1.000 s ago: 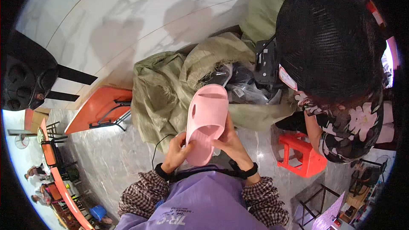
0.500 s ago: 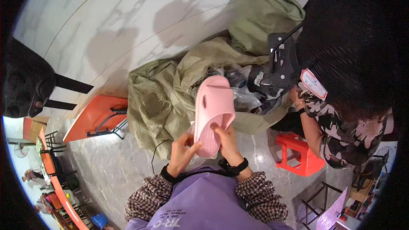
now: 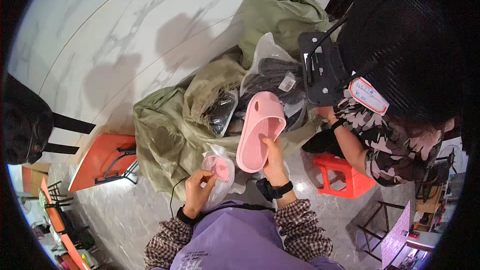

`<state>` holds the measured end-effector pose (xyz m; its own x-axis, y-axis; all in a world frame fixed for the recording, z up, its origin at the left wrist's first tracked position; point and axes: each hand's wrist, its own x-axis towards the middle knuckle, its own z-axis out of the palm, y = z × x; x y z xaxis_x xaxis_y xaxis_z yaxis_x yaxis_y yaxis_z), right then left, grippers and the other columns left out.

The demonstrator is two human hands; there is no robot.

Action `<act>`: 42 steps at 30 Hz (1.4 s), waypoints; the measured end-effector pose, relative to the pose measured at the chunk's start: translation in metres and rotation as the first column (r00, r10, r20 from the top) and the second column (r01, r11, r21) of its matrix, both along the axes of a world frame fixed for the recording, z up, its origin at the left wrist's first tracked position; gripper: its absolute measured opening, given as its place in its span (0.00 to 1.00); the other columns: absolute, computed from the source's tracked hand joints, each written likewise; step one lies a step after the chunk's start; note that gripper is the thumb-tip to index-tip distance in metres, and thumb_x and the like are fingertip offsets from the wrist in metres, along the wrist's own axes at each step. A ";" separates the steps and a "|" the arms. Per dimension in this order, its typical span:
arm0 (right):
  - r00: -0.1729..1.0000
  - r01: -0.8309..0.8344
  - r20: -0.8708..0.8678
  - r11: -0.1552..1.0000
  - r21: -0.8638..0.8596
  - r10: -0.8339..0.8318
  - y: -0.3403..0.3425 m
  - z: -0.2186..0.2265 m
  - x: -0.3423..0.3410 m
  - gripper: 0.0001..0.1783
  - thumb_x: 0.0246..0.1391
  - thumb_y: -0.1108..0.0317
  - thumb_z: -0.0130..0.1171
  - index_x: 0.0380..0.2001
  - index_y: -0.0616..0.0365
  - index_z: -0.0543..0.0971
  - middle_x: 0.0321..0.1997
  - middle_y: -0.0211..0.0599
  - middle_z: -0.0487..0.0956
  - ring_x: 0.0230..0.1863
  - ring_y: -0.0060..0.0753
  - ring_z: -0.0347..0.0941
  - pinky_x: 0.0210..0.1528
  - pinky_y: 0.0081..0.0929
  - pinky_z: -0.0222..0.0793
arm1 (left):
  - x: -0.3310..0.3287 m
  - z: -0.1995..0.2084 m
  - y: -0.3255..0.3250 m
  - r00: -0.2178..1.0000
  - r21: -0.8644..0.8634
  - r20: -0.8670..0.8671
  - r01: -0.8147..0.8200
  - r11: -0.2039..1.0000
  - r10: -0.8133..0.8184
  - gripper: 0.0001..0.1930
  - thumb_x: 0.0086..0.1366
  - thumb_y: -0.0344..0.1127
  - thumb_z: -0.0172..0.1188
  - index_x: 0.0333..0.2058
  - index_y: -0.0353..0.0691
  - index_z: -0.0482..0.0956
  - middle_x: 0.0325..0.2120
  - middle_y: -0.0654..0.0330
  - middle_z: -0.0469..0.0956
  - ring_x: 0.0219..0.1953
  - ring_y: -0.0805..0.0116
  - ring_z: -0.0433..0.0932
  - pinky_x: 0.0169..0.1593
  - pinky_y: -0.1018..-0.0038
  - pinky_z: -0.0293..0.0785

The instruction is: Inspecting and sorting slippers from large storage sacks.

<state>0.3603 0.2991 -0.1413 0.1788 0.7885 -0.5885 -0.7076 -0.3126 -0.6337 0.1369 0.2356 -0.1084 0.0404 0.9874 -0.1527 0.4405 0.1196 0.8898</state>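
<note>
My right hand [image 3: 276,164] holds a pink slide slipper [image 3: 251,146] by its open heel end, thumb on the ribbed footbed and toe end pointing away. Just left of it, my left hand [image 3: 198,191] pinches a clear plastic bag [image 3: 224,188] between thumb and fingers. Inside that bag shows another pink slipper [image 3: 218,166], partly hidden by the film. Beyond both hands lies an open green woven sack [image 3: 167,135] with bagged dark goods in its mouth.
At right a co-worker in a camouflage sleeve [image 3: 400,152] reaches to the sack beside a red plastic stool [image 3: 340,175]. A black device [image 3: 320,70] hangs over the sack. An orange folding table [image 3: 102,162] leans at left; another green sack [image 3: 280,12] stands behind.
My left hand has left the slipper and now pinches the plastic bag. The right hand alone holds the slipper, shifted right. A clear bag of dark goods has risen in the sack.
</note>
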 end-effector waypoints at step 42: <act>0.759 -0.492 0.528 0.867 0.081 0.382 -0.028 0.020 -0.058 0.28 0.63 0.53 0.46 0.57 0.65 0.62 0.50 0.39 0.73 0.46 0.28 0.69 0.47 0.25 0.65 | 0.018 0.000 0.014 0.990 0.011 0.125 -0.061 0.998 0.059 0.15 0.66 0.37 0.48 0.26 0.28 0.68 0.21 0.50 0.64 0.23 0.56 0.63 0.30 0.64 0.59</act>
